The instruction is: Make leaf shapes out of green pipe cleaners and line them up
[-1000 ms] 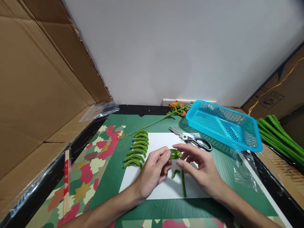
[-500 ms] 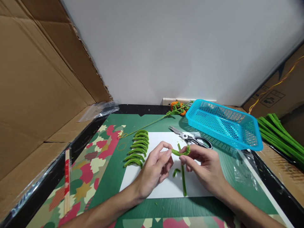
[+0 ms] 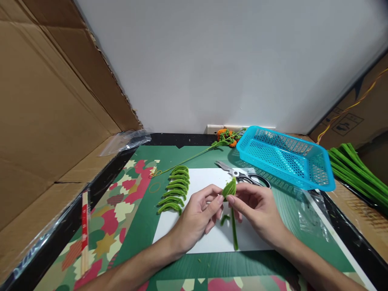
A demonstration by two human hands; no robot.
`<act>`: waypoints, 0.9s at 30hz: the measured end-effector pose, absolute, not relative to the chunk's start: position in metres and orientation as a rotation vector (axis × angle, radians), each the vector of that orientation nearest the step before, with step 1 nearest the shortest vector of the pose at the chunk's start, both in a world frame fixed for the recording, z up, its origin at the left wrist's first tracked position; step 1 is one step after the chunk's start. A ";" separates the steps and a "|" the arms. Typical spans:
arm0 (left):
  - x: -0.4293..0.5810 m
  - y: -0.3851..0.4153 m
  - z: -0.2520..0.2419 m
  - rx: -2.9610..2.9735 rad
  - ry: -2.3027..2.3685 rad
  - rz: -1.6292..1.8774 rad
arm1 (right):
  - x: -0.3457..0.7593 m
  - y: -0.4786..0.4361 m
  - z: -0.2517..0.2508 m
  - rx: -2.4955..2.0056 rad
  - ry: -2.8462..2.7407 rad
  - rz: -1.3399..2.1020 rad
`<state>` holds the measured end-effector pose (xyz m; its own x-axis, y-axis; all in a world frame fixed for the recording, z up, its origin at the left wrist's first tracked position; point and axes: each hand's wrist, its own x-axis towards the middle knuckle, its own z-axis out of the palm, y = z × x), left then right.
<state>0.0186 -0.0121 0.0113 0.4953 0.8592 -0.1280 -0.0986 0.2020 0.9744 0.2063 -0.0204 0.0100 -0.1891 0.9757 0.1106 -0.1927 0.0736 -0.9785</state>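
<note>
Between my two hands is a green pipe cleaner piece [image 3: 229, 188], folded into a pointed leaf shape. My left hand [image 3: 200, 212] pinches its left side. From the right, my right hand [image 3: 257, 208] pinches its lower right side with thumb and forefinger. Beneath them, on a white sheet [image 3: 206, 240], lie a straight green pipe cleaner [image 3: 234, 232] and a short bent green scrap [image 3: 224, 219]. Left of my hands, several curved green pipe cleaner pieces [image 3: 176, 189] lie in a column, partly on the sheet. Scissors [image 3: 242, 174] rest behind my right hand, their blades apart.
A blue perforated basket [image 3: 285, 161] stands at the back right. Behind the sheet lies an orange flower on a green stem [image 3: 224, 139]. A bundle of green pipe cleaners [image 3: 360, 178] lies far right. Chopsticks in a red wrapper [image 3: 85, 230] lie left; cardboard [image 3: 60, 81] walls that side.
The green pipe cleaner piece, a sideways curve before, is now bent up into a pointed leaf shape. My hands have come slightly closer together around it.
</note>
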 end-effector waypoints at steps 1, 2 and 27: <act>0.019 -0.012 0.012 1.176 0.822 0.788 | 0.207 -0.020 0.010 -0.921 -1.249 1.353; 0.018 -0.012 0.013 1.172 0.832 0.794 | 0.207 -0.020 0.009 -0.938 -1.245 1.346; 0.017 -0.011 0.012 1.214 0.913 0.865 | 0.212 -0.020 0.007 -1.105 -1.557 1.110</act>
<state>0.0175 -0.0105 0.0122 0.3906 0.9140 -0.1101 -0.0605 0.1448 0.9876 0.2121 -0.0204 0.0072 -0.1960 0.9666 0.1652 0.1589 0.1975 -0.9673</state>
